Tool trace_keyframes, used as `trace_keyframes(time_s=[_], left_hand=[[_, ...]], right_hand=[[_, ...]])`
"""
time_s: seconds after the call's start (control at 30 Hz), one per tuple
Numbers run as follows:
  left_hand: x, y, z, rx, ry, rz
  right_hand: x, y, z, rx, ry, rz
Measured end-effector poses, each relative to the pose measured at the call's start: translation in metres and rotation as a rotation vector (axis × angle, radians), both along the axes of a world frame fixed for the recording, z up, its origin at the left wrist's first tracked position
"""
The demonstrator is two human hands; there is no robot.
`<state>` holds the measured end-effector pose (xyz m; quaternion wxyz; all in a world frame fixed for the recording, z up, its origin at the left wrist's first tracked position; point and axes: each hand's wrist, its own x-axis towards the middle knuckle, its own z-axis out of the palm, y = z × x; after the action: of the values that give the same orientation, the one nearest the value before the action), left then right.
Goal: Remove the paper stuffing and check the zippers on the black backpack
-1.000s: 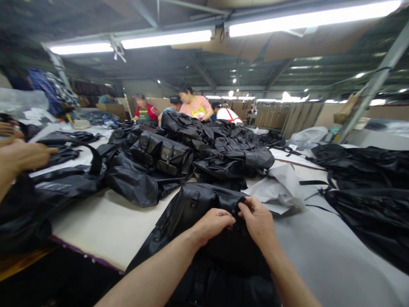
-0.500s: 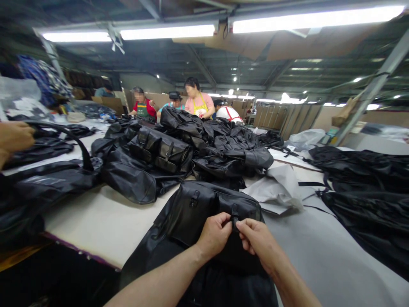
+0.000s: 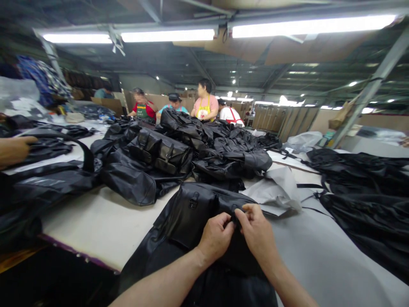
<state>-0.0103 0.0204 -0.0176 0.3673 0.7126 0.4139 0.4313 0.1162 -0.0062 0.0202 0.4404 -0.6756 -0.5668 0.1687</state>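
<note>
A black leather-look bag (image 3: 191, 213) lies before me at the table's near edge, its two front pockets facing up. On the left pocket a short strap with a buckle (image 3: 193, 200) shows uncovered. My left hand (image 3: 217, 234) is closed in a pinch at the right pocket's buckle strap (image 3: 234, 218). From the other side my right hand (image 3: 255, 226) pinches the same strap, thumb and fingers bent over it. The fingers hide most of that strap and its buckle.
Black bags (image 3: 179, 145) are heaped beyond mine, with more bags (image 3: 367, 204) at the right. Crumpled white sheeting (image 3: 275, 192) lies beside my bag. At the left edge another person's hand (image 3: 15, 151) is by a bag handle (image 3: 86, 153). Several co-workers stand behind the heap.
My right hand has shifted slightly up over the strap and turned, its fingers now further over the buckle. My left hand stays nearly still. The other person's hand at the left has lowered.
</note>
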Motion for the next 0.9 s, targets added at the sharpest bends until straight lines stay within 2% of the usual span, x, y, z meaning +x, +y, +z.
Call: trace_keyframes(time_s=[0.07, 0.13, 0.3, 0.4, 0.5, 0.57, 0.67, 0.8, 0.9], left_hand=[[-0.001, 0.001, -0.001, -0.015, -0.006, -0.012], [-0.002, 0.0, 0.0, -0.032, -0.009, -0.025], [-0.002, 0.001, 0.008, -0.052, 0.008, -0.076], [-0.004, 0.008, 0.012, -0.148, -0.01, -0.075], [-0.007, 0.011, 0.012, -0.208, -0.033, -0.086], [-0.008, 0.008, 0.011, -0.175, -0.026, -0.091], [-0.008, 0.001, 0.009, -0.085, 0.019, -0.081], [-0.008, -0.005, 0.006, 0.035, 0.073, -0.061], [-0.009, -0.004, 0.004, 0.06, 0.098, -0.025]], right_hand=[[-0.002, -0.009, -0.004, 0.042, -0.072, 0.11], [-0.002, -0.015, -0.009, 0.105, -0.159, 0.162], [0.0, 0.002, -0.012, 0.262, -0.319, 0.002], [0.002, 0.014, -0.005, 0.179, -0.24, 0.045], [0.004, 0.01, 0.005, 0.065, -0.148, 0.144], [0.005, 0.001, 0.009, 0.012, -0.134, 0.169], [0.003, -0.009, 0.006, 0.011, -0.141, 0.135], [-0.006, -0.004, -0.008, 0.138, -0.29, -0.003], [-0.01, 0.004, -0.019, 0.203, -0.394, -0.028]])
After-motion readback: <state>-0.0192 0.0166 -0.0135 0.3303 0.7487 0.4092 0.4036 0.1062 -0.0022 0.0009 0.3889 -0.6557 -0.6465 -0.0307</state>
